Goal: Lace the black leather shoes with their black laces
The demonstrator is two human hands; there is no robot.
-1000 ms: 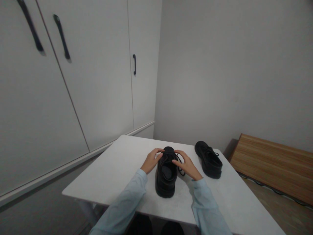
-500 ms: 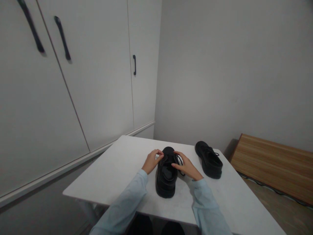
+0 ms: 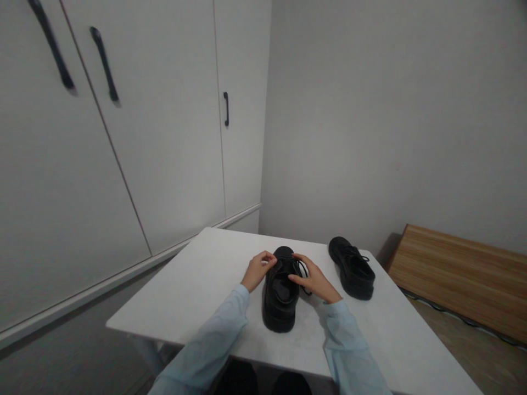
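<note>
A black lace-up shoe point(image 3: 280, 315) rests upright on the white table point(image 3: 197, 285), toe pointing away from me and heel toward me. At its upper left, my left hand point(image 3: 260, 269) pinches thumb and forefinger together at the shoelace; the thin lace is hard to see there. My right hand point(image 3: 313, 278) grips the right side of the lacing, thumb over the shoe opening and forefinger farther up by the toe. Dark loose lace point(image 3: 303, 269) loops out near the right fingers. A matching black shoe point(image 3: 353, 271) stands to the right, apart from both hands.
White cabinet doors point(image 3: 173, 137) with dark handles line the left side. A plain grey wall point(image 3: 391, 120) rises behind the table. To the right, a wood-grain panel point(image 3: 461, 274) stands low, with a cable point(image 3: 461, 318) along its lower edge.
My left hand has shifted very slightly to the right at the lacing. The right hand and both shoes look unchanged.
</note>
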